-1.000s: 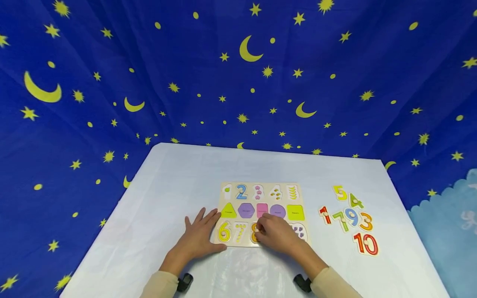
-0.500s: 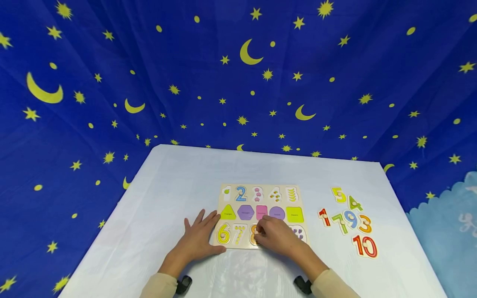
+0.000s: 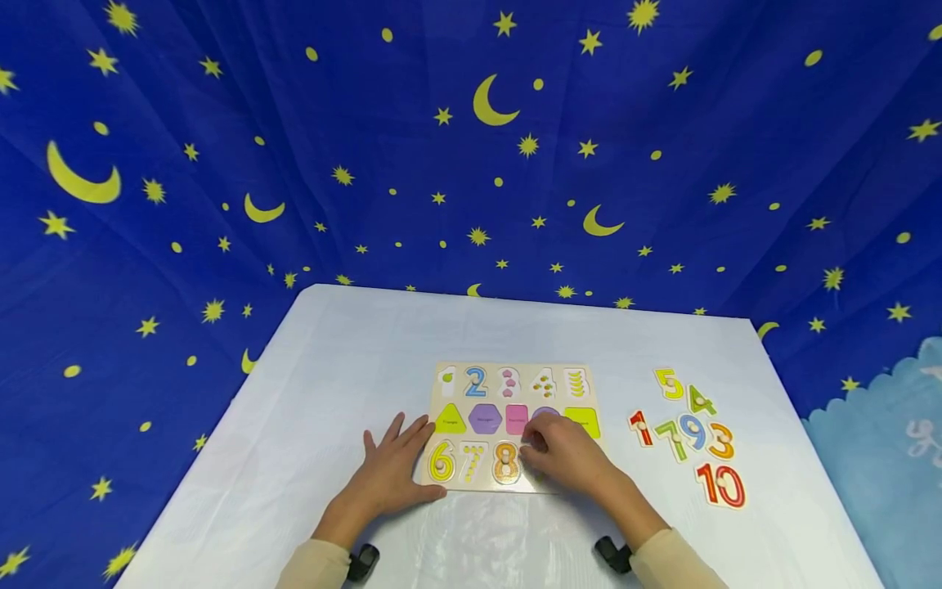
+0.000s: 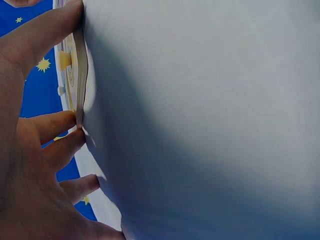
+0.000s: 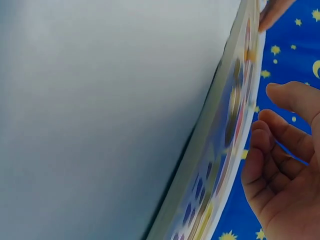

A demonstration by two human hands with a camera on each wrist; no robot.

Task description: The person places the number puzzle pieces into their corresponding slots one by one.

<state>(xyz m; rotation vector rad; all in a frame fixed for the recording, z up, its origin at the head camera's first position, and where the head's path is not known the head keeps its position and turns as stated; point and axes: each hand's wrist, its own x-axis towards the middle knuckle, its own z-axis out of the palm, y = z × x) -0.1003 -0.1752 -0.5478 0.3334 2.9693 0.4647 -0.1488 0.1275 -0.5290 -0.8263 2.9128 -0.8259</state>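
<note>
While numbers 2 (image 3: 476,382), 6 (image 3: 441,462) and 8 (image 3: 506,464) sit in the board (image 3: 526,380), 1 (image 3: 640,429), 3 (image 3: 722,441), 4 (image 3: 701,401), 5 (image 3: 669,384), 7 (image 3: 672,440), 9 (image 3: 693,432) and 10 (image 3: 721,484) lie loose on the table (image 3: 368,360), left hand (image 3: 393,466) spread against board edge, right hand (image 3: 567,452) relaxed beside 8, holding nothing

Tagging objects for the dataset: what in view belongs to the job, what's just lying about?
Job, apparently:
puzzle board
in it: piece 2, piece 6, piece 8
loose, right of it: piece 1, piece 3, piece 4, piece 5, piece 7, piece 9, piece 10

Only surroundings:
table
starry curtain
light blue cloth
</note>
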